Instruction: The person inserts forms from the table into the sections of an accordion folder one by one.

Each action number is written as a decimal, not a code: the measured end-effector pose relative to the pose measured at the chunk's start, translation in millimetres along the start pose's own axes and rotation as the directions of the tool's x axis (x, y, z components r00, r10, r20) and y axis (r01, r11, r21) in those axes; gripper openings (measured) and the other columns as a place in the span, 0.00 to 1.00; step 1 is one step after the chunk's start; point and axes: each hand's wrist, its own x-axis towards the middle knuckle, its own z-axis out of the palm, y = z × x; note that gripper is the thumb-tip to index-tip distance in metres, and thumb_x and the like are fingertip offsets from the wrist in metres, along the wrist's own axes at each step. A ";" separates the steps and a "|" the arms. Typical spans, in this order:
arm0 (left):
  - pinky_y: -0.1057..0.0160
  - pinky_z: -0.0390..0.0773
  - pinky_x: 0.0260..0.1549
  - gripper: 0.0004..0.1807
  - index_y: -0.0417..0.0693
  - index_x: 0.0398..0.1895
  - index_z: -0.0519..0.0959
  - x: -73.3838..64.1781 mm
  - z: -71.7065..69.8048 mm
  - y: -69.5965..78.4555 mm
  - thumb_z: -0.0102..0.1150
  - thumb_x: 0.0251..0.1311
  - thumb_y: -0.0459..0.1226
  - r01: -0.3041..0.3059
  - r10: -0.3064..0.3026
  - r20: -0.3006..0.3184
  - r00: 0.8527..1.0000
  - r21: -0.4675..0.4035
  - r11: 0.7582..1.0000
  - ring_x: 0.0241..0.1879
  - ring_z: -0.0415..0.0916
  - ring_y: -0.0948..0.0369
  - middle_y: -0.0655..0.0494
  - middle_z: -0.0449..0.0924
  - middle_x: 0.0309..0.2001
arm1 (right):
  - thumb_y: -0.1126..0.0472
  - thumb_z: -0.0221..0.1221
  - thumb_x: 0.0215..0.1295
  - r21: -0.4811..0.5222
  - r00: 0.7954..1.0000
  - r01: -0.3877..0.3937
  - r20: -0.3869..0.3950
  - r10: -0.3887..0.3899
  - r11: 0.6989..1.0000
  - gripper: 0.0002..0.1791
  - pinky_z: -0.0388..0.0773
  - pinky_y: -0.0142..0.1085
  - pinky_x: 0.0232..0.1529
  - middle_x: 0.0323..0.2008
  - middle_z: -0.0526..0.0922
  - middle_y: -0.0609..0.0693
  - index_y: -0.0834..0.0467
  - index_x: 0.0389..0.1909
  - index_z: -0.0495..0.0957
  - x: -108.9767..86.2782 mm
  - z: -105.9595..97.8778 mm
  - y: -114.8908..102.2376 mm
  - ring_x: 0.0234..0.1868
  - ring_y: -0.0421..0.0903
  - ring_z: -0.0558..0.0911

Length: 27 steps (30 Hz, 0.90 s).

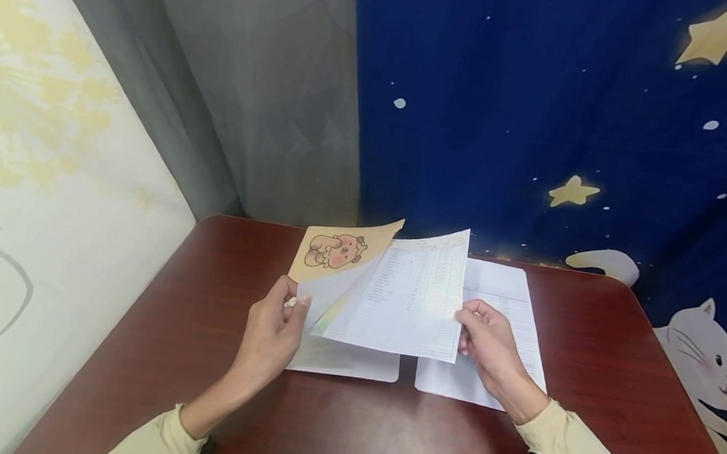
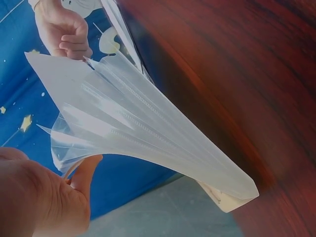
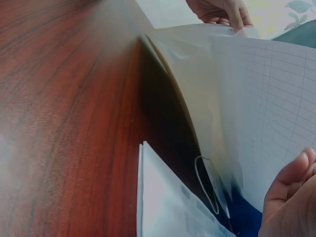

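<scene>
Blue star-printed fabric curtain (image 1: 502, 103) hangs behind the reddish-brown wood-grain surface (image 1: 357, 428). Above it, the left hand (image 1: 273, 322) pinches the near left edge of a tan-covered folder with a cartoon bear and clear plastic sleeves (image 1: 330, 256). Right of the folder, the right hand (image 1: 490, 339) grips a white printed paper sheet (image 1: 416, 293) by its edge; the sheet's left part overlaps the folder. A white printed paper stack (image 1: 504, 284) lies right of the folder.
</scene>
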 end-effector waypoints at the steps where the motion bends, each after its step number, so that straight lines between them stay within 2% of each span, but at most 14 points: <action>1: 0.66 0.55 0.06 0.07 0.51 0.35 0.68 0.0 0.1 0.2 0.51 0.69 0.41 0.001 -0.001 0.000 1.000 -0.003 1.000 0.08 0.54 0.71 0.61 0.61 0.08 | 0.65 0.51 0.65 0.003 1.000 0.001 -0.004 -0.001 1.000 0.06 0.65 0.28 0.18 0.19 0.78 0.43 0.62 0.40 0.69 0.0 -0.5 -0.9 0.16 0.37 0.68; 6: 0.66 0.56 0.06 0.07 0.51 0.35 0.67 -0.2 0.5 1.4 0.52 0.69 0.41 0.006 -0.006 -0.004 1.000 0.002 1.000 0.08 0.55 0.70 0.61 0.61 0.08 | 0.65 0.50 0.64 0.000 1.000 0.006 -0.029 -0.006 1.000 0.06 0.63 0.27 0.16 0.20 0.79 0.43 0.61 0.40 0.68 -0.1 -2.9 -4.3 0.14 0.35 0.66; 14: 0.66 0.57 0.07 0.06 0.51 0.35 0.67 -1.0 0.3 2.6 0.53 0.68 0.40 0.008 -0.008 -0.002 1.000 -0.009 1.000 0.09 0.59 0.70 0.61 0.66 0.10 | 0.64 0.52 0.65 0.047 0.999 0.011 0.034 -0.012 0.999 0.06 0.65 0.27 0.17 0.17 0.77 0.43 0.62 0.39 0.69 1.7 -0.9 -4.0 0.15 0.37 0.69; 18: 0.66 0.57 0.06 0.06 0.51 0.35 0.67 -1.2 -0.1 3.3 0.53 0.68 0.40 0.006 -0.006 0.006 1.000 -0.030 1.000 0.09 0.59 0.69 0.57 0.69 0.10 | 0.64 0.53 0.65 0.044 0.999 0.015 0.035 -0.016 0.999 0.07 0.65 0.27 0.18 0.17 0.77 0.43 0.63 0.40 0.70 3.4 3.7 -4.8 0.16 0.37 0.68; 23: 0.65 0.61 0.07 0.06 0.52 0.35 0.67 -1.7 -0.2 3.9 0.53 0.68 0.39 0.012 -0.012 0.007 1.000 -0.050 0.999 0.14 0.73 0.64 0.51 0.82 0.22 | 0.64 0.53 0.64 0.039 0.999 0.018 0.041 -0.020 0.999 0.08 0.64 0.27 0.18 0.18 0.78 0.43 0.64 0.41 0.70 5.1 10.0 -6.3 0.16 0.37 0.69; 27: 0.65 0.62 0.07 0.05 0.52 0.35 0.68 -1.8 -0.3 3.5 0.53 0.68 0.39 0.009 -0.009 0.006 1.000 -0.049 0.999 0.16 0.75 0.62 0.51 0.83 0.23 | 0.64 0.53 0.64 0.045 0.999 0.016 0.040 -0.017 0.999 0.08 0.65 0.27 0.18 0.18 0.79 0.43 0.63 0.42 0.70 6.1 14.4 -4.9 0.16 0.37 0.69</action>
